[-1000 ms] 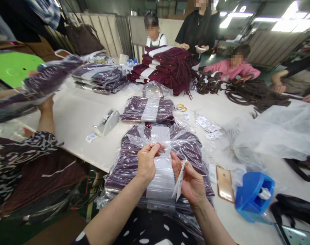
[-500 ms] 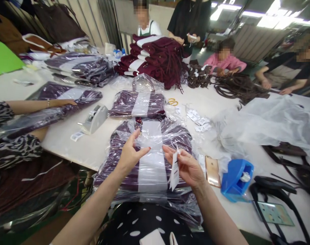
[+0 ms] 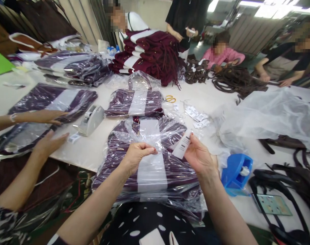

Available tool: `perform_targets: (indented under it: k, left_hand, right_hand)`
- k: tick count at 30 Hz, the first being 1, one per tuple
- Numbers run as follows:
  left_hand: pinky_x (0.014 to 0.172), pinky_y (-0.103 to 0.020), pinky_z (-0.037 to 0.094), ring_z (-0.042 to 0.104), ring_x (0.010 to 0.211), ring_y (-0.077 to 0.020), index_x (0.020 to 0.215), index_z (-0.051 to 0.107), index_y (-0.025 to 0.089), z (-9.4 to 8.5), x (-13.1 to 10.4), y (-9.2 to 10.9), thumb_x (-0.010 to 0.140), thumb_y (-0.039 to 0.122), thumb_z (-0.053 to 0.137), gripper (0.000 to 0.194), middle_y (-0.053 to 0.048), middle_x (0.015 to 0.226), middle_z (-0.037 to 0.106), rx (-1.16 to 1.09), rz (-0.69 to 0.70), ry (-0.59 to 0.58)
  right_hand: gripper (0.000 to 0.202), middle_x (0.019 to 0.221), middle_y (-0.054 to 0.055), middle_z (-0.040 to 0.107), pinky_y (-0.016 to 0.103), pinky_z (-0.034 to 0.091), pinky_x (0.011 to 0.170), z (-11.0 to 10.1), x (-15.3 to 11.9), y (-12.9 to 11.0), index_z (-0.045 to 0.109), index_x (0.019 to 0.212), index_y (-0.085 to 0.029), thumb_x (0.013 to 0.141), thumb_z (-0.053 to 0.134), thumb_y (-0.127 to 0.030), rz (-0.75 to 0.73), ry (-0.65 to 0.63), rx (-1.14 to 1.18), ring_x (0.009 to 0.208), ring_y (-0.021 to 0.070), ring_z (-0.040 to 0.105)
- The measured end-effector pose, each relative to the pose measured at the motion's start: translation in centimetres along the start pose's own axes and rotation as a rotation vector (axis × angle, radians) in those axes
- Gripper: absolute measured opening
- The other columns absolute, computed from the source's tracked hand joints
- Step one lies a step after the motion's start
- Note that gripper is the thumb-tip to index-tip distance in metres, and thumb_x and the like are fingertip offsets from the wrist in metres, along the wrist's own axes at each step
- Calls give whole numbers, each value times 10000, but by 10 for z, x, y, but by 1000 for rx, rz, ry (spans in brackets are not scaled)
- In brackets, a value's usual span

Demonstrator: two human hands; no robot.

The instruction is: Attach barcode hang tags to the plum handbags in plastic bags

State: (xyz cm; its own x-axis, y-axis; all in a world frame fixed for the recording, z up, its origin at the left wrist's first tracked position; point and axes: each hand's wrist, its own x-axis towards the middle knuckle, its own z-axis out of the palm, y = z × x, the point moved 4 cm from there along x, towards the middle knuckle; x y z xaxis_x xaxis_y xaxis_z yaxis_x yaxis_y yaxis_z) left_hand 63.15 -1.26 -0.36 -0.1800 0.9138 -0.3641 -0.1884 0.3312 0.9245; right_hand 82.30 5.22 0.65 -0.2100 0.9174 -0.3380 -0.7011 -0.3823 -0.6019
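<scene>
A maroon bag [image 3: 116, 163] in clear plastic lies in front of me, with a pale paper band [image 3: 151, 173] across its middle. Above the band, my left hand [image 3: 139, 154] is closed in a pinch; whatever sits between its fingertips is too fine to make out. White hang tags [image 3: 182, 146] with dark print are gripped between the thumb and fingers of my right hand [image 3: 201, 153], over the bag's right side. Just beyond lies a second wrapped maroon bag [image 3: 116, 102].
A grey tape dispenser [image 3: 90, 120] stands left, near a co-worker's hands [image 3: 47, 143] on another wrapped bag [image 3: 29, 98]. Yellow-handled scissors [image 3: 170, 99] and printed labels [image 3: 195, 114] lie ahead. Right are a blue tape dispenser [image 3: 236, 175] and a phone [image 3: 273, 205]. Maroon bags [image 3: 147, 56] are stacked behind.
My left hand has gone from spread fingers to a pinch. My right hand has moved up and right, turning the tags. The co-worker's hands at left have shifted nearer the table edge.
</scene>
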Motion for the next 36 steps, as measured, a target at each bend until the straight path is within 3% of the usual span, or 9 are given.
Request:
perform_targets:
  k: [4,8,14,17,20,22,30,36]
  left_hand:
    - [632,-258,428,587,602,-148,592,680,150,8,-3,-16,550,247,748,126,-66,635,686,-51,-75,-20]
    - [648,-270,437,608,660,-174,631,679,151,5,-7,-24,596,282,730,145,-79,673,691,-91,-80,-48]
    - [900,-342,396,553,1029,-250,662,693,157,14,-16,-5,644,225,704,71,-103,1140,613,-142,86,-319]
    - [841,-291,403,576,911,-196,659,692,161,27,-13,-3,656,226,692,66,-72,983,659,-116,101,-353]
    - [688,-239,395,539,677,-125,627,671,167,38,-9,-7,669,236,677,81,-12,686,634,-14,105,-298]
    - [627,-231,373,498,599,-109,611,659,167,42,-8,-11,670,244,670,98,9,594,597,37,91,-267]
    - [605,-244,381,522,578,-119,614,635,129,46,-8,-22,657,280,674,162,-21,596,623,-6,5,-361]
    - [553,-205,366,483,538,-78,595,630,106,49,-5,-30,610,266,728,189,-2,556,583,-135,-25,-333]
  right_hand:
    - [180,872,-40,666,266,502,837,3,6,4,617,810,-210,667,726,-203,-52,47,-20,886,129,601]
    - [184,799,-34,659,226,511,742,9,6,8,611,773,-186,645,740,-207,-87,75,-72,765,110,604]
    - [212,725,-34,633,210,482,608,14,2,16,617,748,-175,601,758,-234,-181,82,-208,647,97,560]
    - [223,712,-34,623,201,461,599,17,0,25,622,745,-168,599,757,-268,-177,45,-256,636,91,543]
    - [233,707,-34,616,208,455,602,18,-2,32,621,744,-164,597,753,-287,-152,25,-287,630,94,536]
    - [239,688,-38,610,217,461,602,17,-4,34,608,741,-165,600,748,-297,-129,23,-305,612,96,536]
    - [422,858,63,674,320,509,736,18,-8,38,522,961,-177,609,742,-258,141,-133,-199,786,196,640]
    - [437,792,31,667,270,510,661,16,-6,45,521,1011,-179,628,724,-235,131,-103,-232,722,167,635]
